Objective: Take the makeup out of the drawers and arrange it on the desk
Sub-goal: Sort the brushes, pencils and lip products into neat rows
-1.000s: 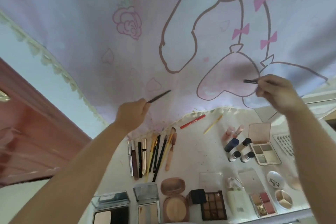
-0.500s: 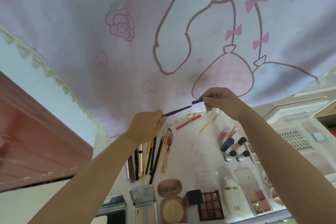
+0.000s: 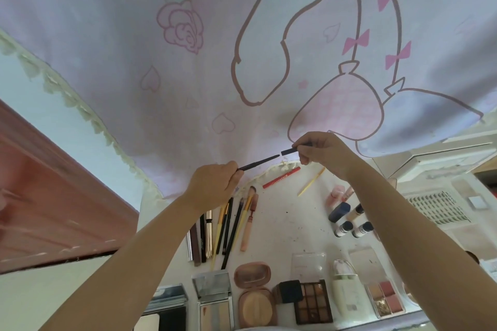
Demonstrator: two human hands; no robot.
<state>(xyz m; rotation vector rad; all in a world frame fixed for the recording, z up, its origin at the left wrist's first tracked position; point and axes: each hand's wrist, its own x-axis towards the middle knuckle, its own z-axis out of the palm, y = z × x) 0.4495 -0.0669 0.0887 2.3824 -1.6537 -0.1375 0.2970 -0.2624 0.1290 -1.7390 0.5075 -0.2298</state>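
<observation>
Two hands above the desk (image 3: 290, 226): left hand (image 3: 212, 183) pinching a dark pencil (image 3: 258, 162), right hand (image 3: 322, 153) its cap (image 3: 289, 151).

Left hand (image 3: 215, 183) holds a dark pencil (image 3: 259, 162), right hand (image 3: 321, 153) its cap (image 3: 289, 151) (just apart)

**Pastel curtain over a white desk**

A large pale lilac-pink curtain (image 3: 204, 67) fills the upper view, printed with a cartoon outline, pink bows, hearts and a rose; a cream lace trim (image 3: 80, 113) edges its left side; left of it lies a pale blue-white wall (image 3: 32, 105), and lower left a reddish-brown wooden panel (image 3: 53, 209); the white desk (image 3: 290, 212) is speckled with small marks; soft daylight glows through the fabric.
</observation>
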